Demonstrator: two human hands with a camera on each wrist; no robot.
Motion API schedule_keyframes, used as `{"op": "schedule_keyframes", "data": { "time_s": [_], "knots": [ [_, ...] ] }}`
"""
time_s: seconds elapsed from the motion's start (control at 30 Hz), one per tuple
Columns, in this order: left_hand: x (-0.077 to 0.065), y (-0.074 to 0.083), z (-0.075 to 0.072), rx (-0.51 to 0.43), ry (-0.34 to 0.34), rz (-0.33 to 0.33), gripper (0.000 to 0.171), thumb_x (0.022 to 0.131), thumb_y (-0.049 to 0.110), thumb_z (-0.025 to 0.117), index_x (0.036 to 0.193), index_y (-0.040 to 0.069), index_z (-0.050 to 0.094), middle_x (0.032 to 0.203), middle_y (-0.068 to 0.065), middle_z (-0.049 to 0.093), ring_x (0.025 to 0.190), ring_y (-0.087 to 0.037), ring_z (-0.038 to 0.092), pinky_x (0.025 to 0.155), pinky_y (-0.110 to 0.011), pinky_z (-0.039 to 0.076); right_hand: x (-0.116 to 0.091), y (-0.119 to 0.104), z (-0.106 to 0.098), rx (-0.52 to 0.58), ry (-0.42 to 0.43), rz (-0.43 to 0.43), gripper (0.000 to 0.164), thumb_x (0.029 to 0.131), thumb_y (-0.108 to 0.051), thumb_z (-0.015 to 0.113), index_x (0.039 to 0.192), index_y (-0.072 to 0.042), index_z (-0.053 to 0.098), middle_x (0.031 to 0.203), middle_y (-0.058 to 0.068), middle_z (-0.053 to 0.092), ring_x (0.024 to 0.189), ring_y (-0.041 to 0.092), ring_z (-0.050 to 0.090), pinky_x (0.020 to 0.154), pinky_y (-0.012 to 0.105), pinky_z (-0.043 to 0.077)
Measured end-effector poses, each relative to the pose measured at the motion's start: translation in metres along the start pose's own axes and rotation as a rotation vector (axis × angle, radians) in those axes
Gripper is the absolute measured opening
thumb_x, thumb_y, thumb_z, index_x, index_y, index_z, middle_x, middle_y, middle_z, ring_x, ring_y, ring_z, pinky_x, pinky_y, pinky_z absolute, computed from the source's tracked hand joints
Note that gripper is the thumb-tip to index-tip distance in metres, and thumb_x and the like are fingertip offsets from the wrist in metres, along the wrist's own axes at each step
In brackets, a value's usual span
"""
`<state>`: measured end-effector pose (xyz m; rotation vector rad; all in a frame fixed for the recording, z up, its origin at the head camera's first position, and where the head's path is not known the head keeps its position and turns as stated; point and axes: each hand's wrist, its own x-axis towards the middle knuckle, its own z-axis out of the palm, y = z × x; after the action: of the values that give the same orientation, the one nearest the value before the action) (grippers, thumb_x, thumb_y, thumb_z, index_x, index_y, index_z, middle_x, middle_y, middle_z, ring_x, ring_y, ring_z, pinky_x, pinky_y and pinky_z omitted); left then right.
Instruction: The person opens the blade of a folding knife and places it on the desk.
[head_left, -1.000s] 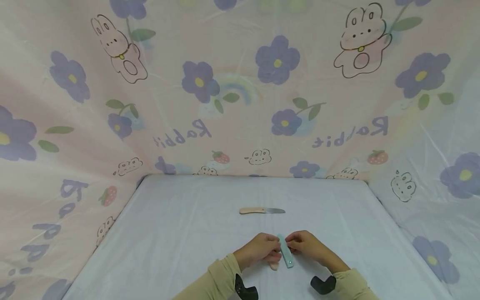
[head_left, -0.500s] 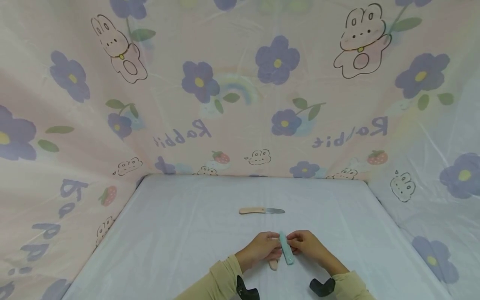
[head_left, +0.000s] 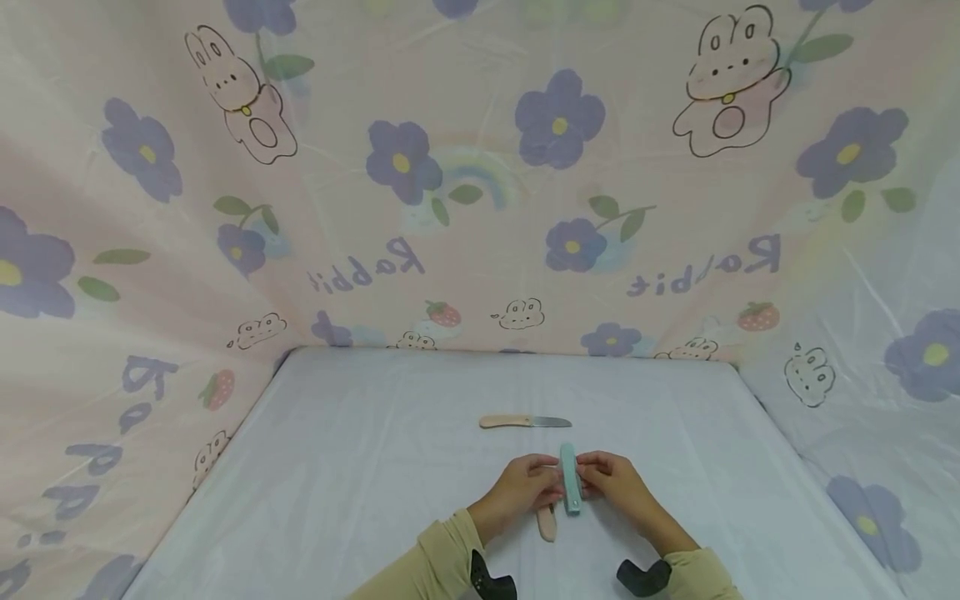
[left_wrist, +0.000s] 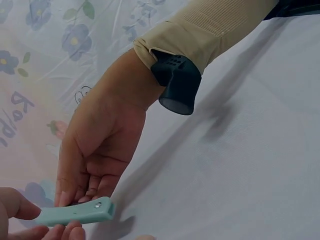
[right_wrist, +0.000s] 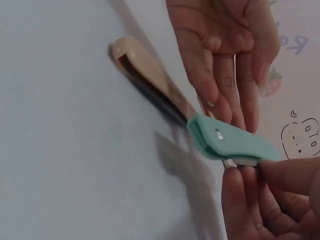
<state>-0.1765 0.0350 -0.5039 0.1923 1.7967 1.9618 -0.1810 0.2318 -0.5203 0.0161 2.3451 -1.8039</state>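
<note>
One mint knife [head_left: 569,479], gripped from both sides, near middle of the pale table [head_left: 375,467].
Left hand [head_left: 517,485] curls fingers round it; right hand [head_left: 617,490] pinches its slotted edge. Best: steady it left, keep skin off the slot. Wooden knife [head_left: 547,525], partly hidden, probably cramps left hand; far knife [head_left: 510,422] lies apart.

There are two hands, one left hand [head_left: 516,486] and one right hand [head_left: 615,487], with two sleeves [head_left: 431,558]. I count one table [head_left: 360,475], one knife [head_left: 525,422], one green handle [head_left: 570,479], one separate wooden handle [head_left: 547,525], and two black devices [head_left: 492,582].
</note>
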Motion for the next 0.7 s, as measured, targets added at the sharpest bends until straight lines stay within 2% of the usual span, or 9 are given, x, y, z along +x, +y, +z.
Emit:
{"op": "schedule_keyframes", "data": {
  "time_s": [0.17, 0.43, 0.7],
  "knots": [
    [-0.001, 0.005, -0.002, 0.037, 0.026, 0.065, 0.031, 0.091, 0.011, 0.057, 0.120, -0.002, 0.055, 0.094, -0.007, 0.065, 0.083, -0.017, 0.064, 0.075, -0.032, 0.054, -0.001, -0.008, 0.003, 0.041, 0.004, -0.017, 0.033, 0.091, -0.017, 0.060, 0.113, 0.008, 0.057, 0.096, 0.012, 0.065, 0.082, 0.019, 0.062, 0.071, 0.031, 0.055],
    [-0.004, 0.011, -0.009, 0.090, 0.042, 0.201, 0.030, 0.091, 0.019, 0.061, 0.115, 0.001, 0.056, 0.092, -0.005, 0.061, 0.082, -0.017, 0.064, 0.077, -0.040, 0.054, -0.007, -0.025, 0.009, 0.130, -0.063, -0.061, 0.038, 0.091, -0.019, 0.061, 0.115, 0.010, 0.054, 0.098, 0.014, 0.065, 0.084, 0.022, 0.063, 0.074, 0.034, 0.055],
    [-0.005, 0.011, -0.014, 0.004, 0.029, 0.216, 0.031, 0.092, 0.020, 0.060, 0.114, -0.001, 0.054, 0.094, -0.008, 0.060, 0.080, -0.017, 0.063, 0.079, -0.045, 0.053, -0.009, -0.034, 0.016, 0.194, -0.117, -0.033, 0.041, 0.090, -0.023, 0.063, 0.114, 0.009, 0.052, 0.096, 0.013, 0.065, 0.086, 0.024, 0.063, 0.077, 0.036, 0.054]
  ]
}}
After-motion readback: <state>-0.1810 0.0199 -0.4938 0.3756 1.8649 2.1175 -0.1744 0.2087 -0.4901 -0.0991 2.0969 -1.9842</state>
